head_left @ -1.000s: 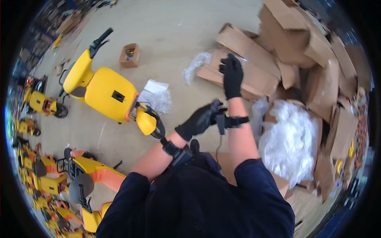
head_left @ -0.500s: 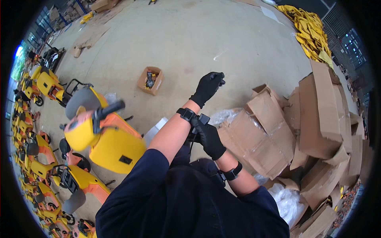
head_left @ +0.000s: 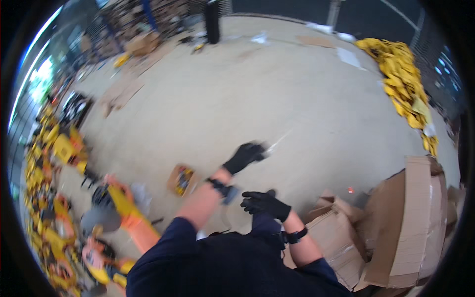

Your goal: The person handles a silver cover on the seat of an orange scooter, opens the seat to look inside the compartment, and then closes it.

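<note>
My left hand point(head_left: 244, 157), in a black glove, is stretched out over the floor, its fingers smeared by motion. A black strap with a small dark device point(head_left: 229, 194) circles my left wrist. Close to that device, but apart from it, my right hand point(head_left: 267, 204) is open in a matching black glove. Its fingers point left and nothing shows in them. Another black band point(head_left: 295, 235) sits on my right wrist.
An open cardboard box point(head_left: 182, 180) with small coloured items stands left of my left arm. Yellow scooters point(head_left: 126, 208) crowd the left side. Large cardboard cartons point(head_left: 413, 218) lean at the right. Yellow sheeting point(head_left: 401, 74) is heaped at the far right.
My right hand has let go of the device on my left wrist and moved slightly right, its fingers spreading. The view has tilted up, so more of the far floor shows.
</note>
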Tool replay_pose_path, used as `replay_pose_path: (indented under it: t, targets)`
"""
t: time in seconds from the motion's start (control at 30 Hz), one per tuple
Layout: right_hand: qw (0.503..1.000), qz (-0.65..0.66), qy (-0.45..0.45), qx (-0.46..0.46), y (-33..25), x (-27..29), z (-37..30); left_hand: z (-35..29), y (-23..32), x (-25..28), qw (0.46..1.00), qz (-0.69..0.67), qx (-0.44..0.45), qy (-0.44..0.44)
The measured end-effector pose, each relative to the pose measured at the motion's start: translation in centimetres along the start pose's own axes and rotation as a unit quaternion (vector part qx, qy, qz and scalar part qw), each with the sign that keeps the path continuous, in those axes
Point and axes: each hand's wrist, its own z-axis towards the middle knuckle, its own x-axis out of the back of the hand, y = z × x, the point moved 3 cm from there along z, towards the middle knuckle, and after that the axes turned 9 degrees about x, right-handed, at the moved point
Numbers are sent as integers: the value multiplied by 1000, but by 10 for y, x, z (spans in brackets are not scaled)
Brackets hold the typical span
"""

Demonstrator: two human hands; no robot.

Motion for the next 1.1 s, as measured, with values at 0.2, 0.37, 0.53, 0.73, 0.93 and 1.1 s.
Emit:
replay_pose_path:
  t: [0.2, 0.37, 0.53, 0.73, 0.93, 1.1]
  targets:
    - [725, -512, 419, -192, -5, 271, -85, -16, -208, 176, 758, 589, 267, -83]
    - [781, -416, 362, -294, 85, 392, -211, -9, -226, 191, 739, 459, 490, -54]
    - [753, 5, 595, -281, 156, 419, -264, 138, -222, 158, 702, 490, 505, -111]
    - [670, 338, 652, -111, 147, 445, -253, 479, -172, 43, 598, 732, 191, -264]
    - [747, 239, 620, 31, 38, 565, -238, 855, -117, -85, 693, 710, 36, -121]
    - [719, 325, 608, 83, 78, 619, -273, 961, 28, -383, 880, 320, -80, -342]
